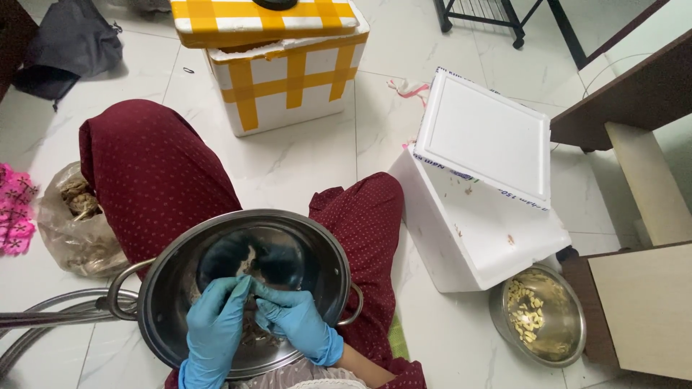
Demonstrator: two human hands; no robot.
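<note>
1. The white tiled floor [303, 162] carries everything; the person sits on it in dark red dotted clothing, knees spread to either side of the pot.
2. Far centre stands a white foam box with yellow tape [288, 83], its lid askew on top. At right, an open white foam box [483, 238] lies tipped, its lid [486, 133] leaning against it.
3. The steel pot [176, 288] sits near, between the legs, resting in the lap. It looks only loosely supported — a shift of a knee could tilt it and spill its contents onto the floor.
4. At left, a clear plastic bag [76, 230] of brownish pieces rests against the leg, well apart from the hands.
5. Near right, a small steel bowl [539, 313] holds pale yellow pieces, just beside the tipped box. It is out of easy reach, so anything carried over might drop on the way.
6. The left hand [215, 328] and right hand [295, 320], both in blue gloves, meet over the middle of the pot, fingers curled together around a small brownish piece [250, 268] — both closed on it, as far as can be seen.
7. The piece is small and the gloves may be slick; a slip would likely drop it back into the pot.
</note>
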